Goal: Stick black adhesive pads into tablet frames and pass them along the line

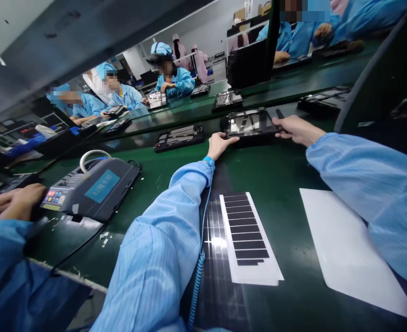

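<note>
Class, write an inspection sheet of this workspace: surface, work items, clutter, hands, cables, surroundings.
Surface: glossy green benchtop bearing white paper sheet with black rectangular strips, plain white sheet.
Work items: open black rectangular device, silvery inside.
Clutter: small white scraps near grey plastic machine.
Hands: left hand touching device's left end; right hand at its right end, grip unclear.
Cables: coiled blue cord; black cable near machine.
Surroundings: blue-clad co-workers beyond and at left.

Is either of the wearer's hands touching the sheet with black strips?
No, the left hand and right hand are at the device, beyond the sheet.
</note>
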`<move>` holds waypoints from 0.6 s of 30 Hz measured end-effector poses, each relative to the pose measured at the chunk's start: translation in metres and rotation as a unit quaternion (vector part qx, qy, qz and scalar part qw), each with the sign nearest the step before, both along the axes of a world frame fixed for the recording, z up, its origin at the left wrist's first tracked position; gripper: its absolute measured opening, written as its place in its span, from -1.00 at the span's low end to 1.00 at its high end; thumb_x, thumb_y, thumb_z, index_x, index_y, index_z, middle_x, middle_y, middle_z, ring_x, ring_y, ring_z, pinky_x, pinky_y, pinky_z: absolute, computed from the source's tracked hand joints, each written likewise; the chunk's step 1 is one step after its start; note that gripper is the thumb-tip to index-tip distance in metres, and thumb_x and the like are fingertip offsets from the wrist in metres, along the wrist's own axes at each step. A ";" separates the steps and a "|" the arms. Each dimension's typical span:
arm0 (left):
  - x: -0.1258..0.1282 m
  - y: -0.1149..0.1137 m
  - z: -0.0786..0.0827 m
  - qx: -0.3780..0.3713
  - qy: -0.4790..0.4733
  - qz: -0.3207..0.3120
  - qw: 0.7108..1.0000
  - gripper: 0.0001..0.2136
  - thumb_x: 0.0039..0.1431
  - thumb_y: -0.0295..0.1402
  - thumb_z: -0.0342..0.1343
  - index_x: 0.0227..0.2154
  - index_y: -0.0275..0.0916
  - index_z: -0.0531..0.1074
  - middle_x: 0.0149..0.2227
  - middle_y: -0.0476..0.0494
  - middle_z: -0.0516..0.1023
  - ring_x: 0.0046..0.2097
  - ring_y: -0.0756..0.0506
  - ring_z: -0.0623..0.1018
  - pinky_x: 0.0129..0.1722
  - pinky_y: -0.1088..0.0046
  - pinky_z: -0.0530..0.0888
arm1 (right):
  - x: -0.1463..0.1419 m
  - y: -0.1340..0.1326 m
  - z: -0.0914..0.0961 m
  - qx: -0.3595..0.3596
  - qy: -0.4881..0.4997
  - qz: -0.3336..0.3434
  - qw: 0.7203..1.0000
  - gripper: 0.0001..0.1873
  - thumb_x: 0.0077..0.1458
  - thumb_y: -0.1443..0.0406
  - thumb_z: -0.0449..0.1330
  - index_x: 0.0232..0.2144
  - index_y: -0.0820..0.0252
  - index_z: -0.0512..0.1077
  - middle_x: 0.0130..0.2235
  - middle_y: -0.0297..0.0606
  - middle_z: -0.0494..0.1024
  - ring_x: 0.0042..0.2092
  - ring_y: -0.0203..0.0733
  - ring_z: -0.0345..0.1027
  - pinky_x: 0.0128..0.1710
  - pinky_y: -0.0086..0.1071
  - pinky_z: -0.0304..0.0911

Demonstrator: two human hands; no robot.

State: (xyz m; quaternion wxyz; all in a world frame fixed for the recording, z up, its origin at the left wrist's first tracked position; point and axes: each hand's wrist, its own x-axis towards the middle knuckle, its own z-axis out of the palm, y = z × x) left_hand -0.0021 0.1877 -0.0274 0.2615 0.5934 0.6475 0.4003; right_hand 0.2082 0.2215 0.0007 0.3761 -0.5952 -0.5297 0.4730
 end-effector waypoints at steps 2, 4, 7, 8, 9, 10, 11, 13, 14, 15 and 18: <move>-0.002 0.000 0.010 0.020 -0.042 0.001 0.999 -0.49 -0.13 -0.16 0.26 -0.16 -0.41 0.35 -0.04 -0.32 0.42 -0.01 -0.12 0.44 -0.04 0.46 0.34 | 0.000 -0.008 0.013 -0.013 0.017 -0.010 1.000 -0.77 0.20 0.35 -0.03 -0.51 0.20 0.08 -0.56 -0.47 0.13 -0.65 -0.59 -0.08 -0.67 -0.50 -0.35; 0.000 -0.004 0.020 0.027 -0.084 -0.009 0.996 -0.54 -0.12 -0.20 0.27 -0.21 -0.41 0.34 -0.07 -0.30 0.43 -0.09 -0.07 0.48 -0.13 0.49 0.39 | 0.003 -0.019 0.024 -0.037 0.027 -0.001 0.999 -0.77 0.18 0.37 -0.02 -0.52 0.19 0.08 -0.58 -0.52 0.08 -0.67 -0.60 -0.17 -0.67 -0.48 -0.43; 0.006 -0.023 0.031 0.008 -0.149 -0.052 0.987 -0.71 -0.05 -0.26 0.24 -0.39 -0.40 0.35 -0.30 -0.19 0.48 -0.28 0.02 0.50 -0.23 0.51 0.41 | 0.012 -0.042 0.033 -0.069 0.036 0.026 0.997 -0.80 0.12 0.33 0.07 -0.51 0.23 0.15 -0.62 -0.53 0.06 -0.68 -0.60 -0.22 -0.66 -0.47 -0.51; 0.008 -0.032 0.034 -0.006 -0.177 -0.072 0.981 -0.74 -0.01 -0.27 0.22 -0.46 -0.39 0.33 -0.41 -0.12 0.46 -0.37 0.06 0.48 -0.25 0.52 0.41 | 0.016 -0.052 0.035 -0.078 0.041 0.034 0.996 -0.81 0.11 0.30 0.08 -0.50 0.25 0.17 -0.63 -0.53 0.07 -0.69 -0.60 -0.21 -0.66 -0.48 -0.52; 0.010 -0.042 0.036 -0.023 -0.206 -0.091 0.974 -0.75 0.03 -0.28 0.19 -0.52 -0.37 0.31 -0.51 -0.05 0.41 -0.45 0.10 0.44 -0.28 0.53 0.40 | 0.020 -0.064 0.036 -0.085 0.047 0.038 0.995 -0.81 0.10 0.28 0.08 -0.49 0.25 0.19 -0.64 -0.53 0.07 -0.69 -0.60 -0.21 -0.67 -0.48 -0.52; 0.012 -0.054 0.037 -0.039 -0.232 -0.108 0.966 -0.75 0.06 -0.30 0.17 -0.56 -0.36 0.28 -0.60 0.03 0.33 -0.53 0.14 0.38 -0.32 0.54 0.39 | 0.024 -0.075 0.036 -0.093 0.054 0.040 0.993 -0.81 0.11 0.27 0.08 -0.49 0.24 0.19 -0.65 -0.53 0.07 -0.70 -0.59 -0.21 -0.67 -0.49 -0.52; 0.015 -0.067 0.039 -0.054 -0.252 -0.124 0.958 -0.73 0.08 -0.32 0.15 -0.59 -0.34 0.25 -0.65 0.09 0.25 -0.59 0.18 0.30 -0.35 0.56 0.38 | 0.028 -0.088 0.036 -0.100 0.061 0.040 0.992 -0.80 0.11 0.26 0.08 -0.50 0.23 0.19 -0.67 -0.55 0.04 -0.71 -0.59 -0.22 -0.68 -0.49 -0.51; 0.021 -0.094 0.040 -0.073 -0.274 -0.146 0.948 -0.73 0.07 -0.37 0.16 -0.60 -0.32 0.21 -0.67 0.16 0.17 -0.65 0.21 0.20 -0.41 0.59 0.37 | 0.038 -0.116 0.036 -0.105 0.075 0.042 0.991 -0.77 0.12 0.24 0.09 -0.52 0.21 0.18 -0.71 -0.58 -0.04 -0.73 -0.58 -0.26 -0.69 -0.50 -0.50; 0.025 -0.109 0.040 -0.083 -0.285 -0.151 0.943 -0.75 0.05 -0.40 0.18 -0.57 -0.32 0.21 -0.65 0.16 0.19 -0.65 0.22 0.21 -0.43 0.59 0.37 | 0.044 -0.131 0.036 -0.104 0.081 0.040 0.991 -0.75 0.12 0.23 0.09 -0.53 0.20 0.18 -0.71 -0.58 -0.08 -0.74 -0.58 -0.28 -0.70 -0.50 -0.49; 0.030 -0.125 0.040 -0.094 -0.296 -0.150 0.939 -0.78 0.02 -0.42 0.20 -0.51 -0.32 0.22 -0.60 0.14 0.24 -0.63 0.21 0.26 -0.43 0.59 0.38 | 0.050 -0.147 0.036 -0.099 0.085 0.036 0.991 -0.73 0.12 0.21 0.10 -0.55 0.20 0.19 -0.72 -0.57 -0.09 -0.74 -0.57 -0.27 -0.71 -0.51 -0.47; 0.051 -0.170 0.039 -0.139 -0.297 -0.138 0.935 -0.69 -0.02 -0.46 0.23 -0.29 -0.31 0.20 -0.42 0.05 0.33 -0.48 0.13 0.44 -0.38 0.52 0.44 | 0.076 -0.195 0.032 -0.084 0.082 0.010 0.993 -0.66 0.04 0.15 0.18 -0.59 0.20 0.18 -0.69 -0.53 -0.04 -0.73 -0.57 -0.23 -0.75 -0.56 -0.41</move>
